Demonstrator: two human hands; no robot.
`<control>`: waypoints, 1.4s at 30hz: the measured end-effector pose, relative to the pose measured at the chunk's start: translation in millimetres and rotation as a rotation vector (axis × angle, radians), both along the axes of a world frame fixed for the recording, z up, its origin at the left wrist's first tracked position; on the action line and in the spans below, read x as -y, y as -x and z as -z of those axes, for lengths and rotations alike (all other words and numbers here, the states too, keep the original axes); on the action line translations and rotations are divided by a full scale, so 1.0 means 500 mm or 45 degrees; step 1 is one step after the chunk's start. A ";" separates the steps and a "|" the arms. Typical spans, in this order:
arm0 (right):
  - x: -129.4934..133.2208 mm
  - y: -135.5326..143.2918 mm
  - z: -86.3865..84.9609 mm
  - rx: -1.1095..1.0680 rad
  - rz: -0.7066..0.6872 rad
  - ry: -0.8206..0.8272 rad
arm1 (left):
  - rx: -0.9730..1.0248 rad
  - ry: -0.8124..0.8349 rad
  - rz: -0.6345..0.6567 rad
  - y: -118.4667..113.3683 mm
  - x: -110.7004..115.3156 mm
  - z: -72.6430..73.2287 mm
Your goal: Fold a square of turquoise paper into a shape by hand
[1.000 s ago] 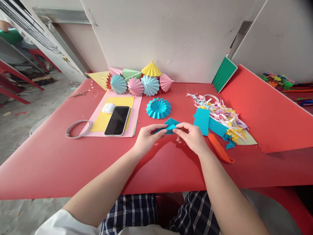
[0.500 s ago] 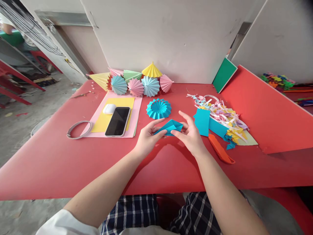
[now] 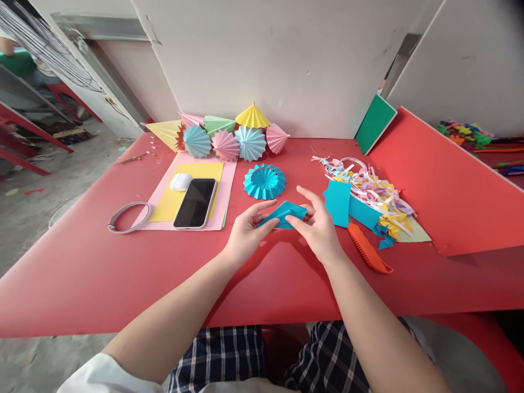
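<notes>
Between my hands, above the red table (image 3: pixel 172 289), is a small folded piece of blue paper (image 3: pixel 283 213). My left hand (image 3: pixel 250 226) pinches its left end between thumb and fingers. My right hand (image 3: pixel 317 226) grips the right side, thumb on the near edge and index finger raised off the paper. Just beyond stands a round pleated blue paper piece (image 3: pixel 264 182). Flat blue paper (image 3: pixel 339 203) lies to the right of my right hand, and an orange toothed cutter or comb (image 3: pixel 367 249) rests nearer to me.
Several pleated paper umbrellas (image 3: pixel 226 145) line the wall. On the left are a phone (image 3: pixel 195 203), a white case (image 3: pixel 180 182), yellow and pink sheets (image 3: pixel 164 210) and a ring-shaped band (image 3: pixel 129 217). Paper scraps (image 3: pixel 372 188) are heaped before a red board (image 3: pixel 446 191); a green board (image 3: pixel 375 124) leans behind.
The view has shifted very slightly. Where my right thumb presses, the blue paper's near flap looks a little flatter. Both hands keep their hold.
</notes>
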State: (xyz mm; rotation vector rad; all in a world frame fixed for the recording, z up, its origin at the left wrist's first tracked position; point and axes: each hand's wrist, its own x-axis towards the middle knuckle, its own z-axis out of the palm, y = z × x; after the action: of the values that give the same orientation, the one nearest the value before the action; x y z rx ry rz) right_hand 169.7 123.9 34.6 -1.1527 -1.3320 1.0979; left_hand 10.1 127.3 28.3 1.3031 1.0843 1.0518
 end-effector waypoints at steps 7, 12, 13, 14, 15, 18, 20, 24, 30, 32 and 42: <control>-0.004 0.000 0.007 -0.016 0.002 0.029 | -0.016 0.019 -0.004 0.000 0.003 -0.001; -0.008 -0.006 0.005 -0.119 0.112 0.022 | 0.013 -0.009 -0.033 -0.002 0.003 -0.005; -0.010 -0.007 0.005 -0.137 0.134 0.020 | 0.029 -0.017 -0.044 -0.002 0.003 -0.005; -0.011 -0.009 0.005 -0.152 0.150 0.019 | 0.046 -0.022 -0.050 -0.002 0.003 -0.006; -0.012 -0.010 0.005 -0.162 0.161 0.018 | 0.064 -0.025 -0.054 -0.002 0.003 -0.006; -0.014 -0.014 0.005 -0.164 0.176 0.013 | 0.079 -0.016 -0.051 -0.001 0.003 -0.008; -0.014 -0.016 0.005 -0.164 0.177 0.016 | 0.054 -0.010 -0.056 0.000 0.004 -0.010; -0.019 -0.023 0.007 -0.150 0.199 0.013 | 0.024 -0.023 -0.077 0.003 0.003 -0.014; -0.022 -0.030 0.010 -0.139 0.197 0.023 | 0.105 -0.043 -0.071 0.001 0.002 -0.015; -0.020 -0.026 0.008 -0.132 0.192 0.021 | 0.107 -0.051 -0.064 0.000 0.003 -0.014; -0.023 -0.031 0.005 -0.132 0.176 0.039 | 0.092 -0.016 -0.029 0.003 0.002 -0.003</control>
State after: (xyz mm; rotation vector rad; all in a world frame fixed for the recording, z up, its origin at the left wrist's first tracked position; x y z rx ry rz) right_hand 185.1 135.1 31.9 -1.1762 -1.1418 1.0664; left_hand 8.8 126.5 30.0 1.2556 1.0417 1.1162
